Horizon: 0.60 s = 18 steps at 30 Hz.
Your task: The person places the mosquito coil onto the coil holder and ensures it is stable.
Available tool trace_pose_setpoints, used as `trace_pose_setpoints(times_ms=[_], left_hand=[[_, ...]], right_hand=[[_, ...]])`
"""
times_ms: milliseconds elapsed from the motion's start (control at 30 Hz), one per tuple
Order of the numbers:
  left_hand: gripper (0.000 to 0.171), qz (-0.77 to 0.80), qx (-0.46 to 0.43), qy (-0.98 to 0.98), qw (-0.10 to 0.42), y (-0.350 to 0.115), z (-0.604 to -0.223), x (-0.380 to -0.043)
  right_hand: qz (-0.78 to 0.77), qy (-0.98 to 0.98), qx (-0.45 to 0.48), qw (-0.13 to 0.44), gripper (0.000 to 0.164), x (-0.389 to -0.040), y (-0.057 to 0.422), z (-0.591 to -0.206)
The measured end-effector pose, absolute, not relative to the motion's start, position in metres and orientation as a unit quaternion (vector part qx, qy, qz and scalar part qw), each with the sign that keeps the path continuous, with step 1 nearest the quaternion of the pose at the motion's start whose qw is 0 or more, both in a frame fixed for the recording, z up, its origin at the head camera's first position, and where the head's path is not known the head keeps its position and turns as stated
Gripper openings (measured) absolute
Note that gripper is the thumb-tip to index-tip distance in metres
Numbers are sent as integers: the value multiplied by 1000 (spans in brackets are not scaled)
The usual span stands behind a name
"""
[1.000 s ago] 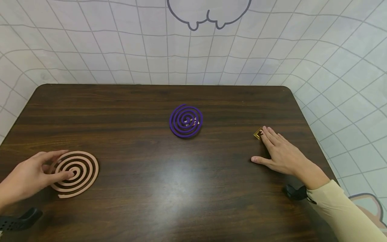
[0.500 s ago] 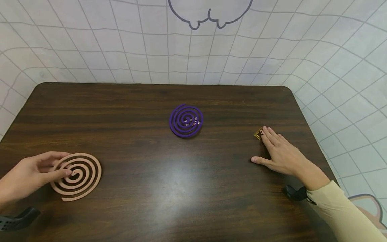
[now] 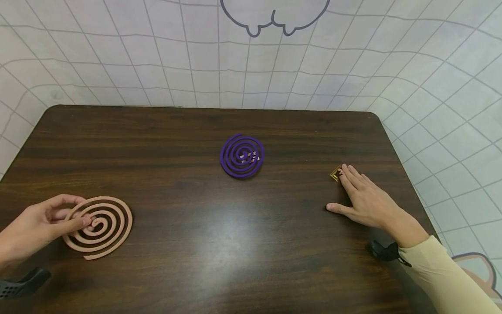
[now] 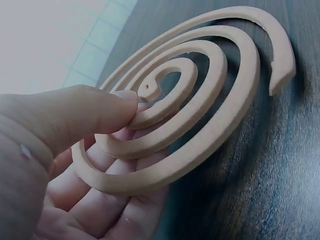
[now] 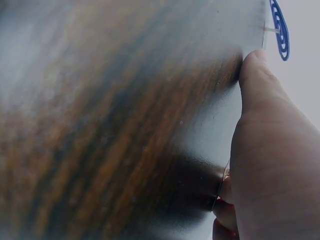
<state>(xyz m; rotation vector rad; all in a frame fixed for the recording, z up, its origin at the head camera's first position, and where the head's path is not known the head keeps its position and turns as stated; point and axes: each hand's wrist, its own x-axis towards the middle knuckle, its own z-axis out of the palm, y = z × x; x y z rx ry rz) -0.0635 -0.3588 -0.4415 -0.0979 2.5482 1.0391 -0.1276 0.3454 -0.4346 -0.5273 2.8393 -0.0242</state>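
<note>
My left hand (image 3: 47,224) pinches a tan mosquito coil (image 3: 124,222) at its left side. In the left wrist view the thumb (image 4: 95,107) lies on top, near the coil's centre, and the other fingers are underneath. The coil is tilted, with the dark table behind it. My right hand (image 3: 364,196) lies palm down with fingers extended, thumb spread to the side. Its fingertips cover part of a small, flat, gold-coloured square piece (image 3: 334,173). A purple mosquito coil (image 3: 242,175) stands between the hands, further back, raised on a thin support in the right wrist view.
The dark wood-grain table (image 3: 188,200) has rounded far corners. A white curtain (image 3: 157,56) with a grey grid surrounds its back and sides. A pale patterned piece (image 3: 251,157) shows through the purple coil's gaps.
My left hand has taken a firmer pinch on the tan coil, its fingers now under it, and the coil has shifted slightly right and turned a little. The right hand stays where it was.
</note>
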Motion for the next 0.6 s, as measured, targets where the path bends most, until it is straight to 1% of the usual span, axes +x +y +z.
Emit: trace_pose_setpoints(times_ms=[133, 400, 600], left_hand=[[59, 400, -31, 898, 178, -360, -446, -63], [46, 437, -45, 881, 174, -363, -454, -61], [44, 490, -38, 857, 155, -363, -457, -61]], right_hand=[[-11, 975, -182, 124, 108, -127, 345, -434], [-11, 976, -178, 125, 108, -127, 344, -435], [-7, 976, -178, 128, 108, -127, 345, -436]])
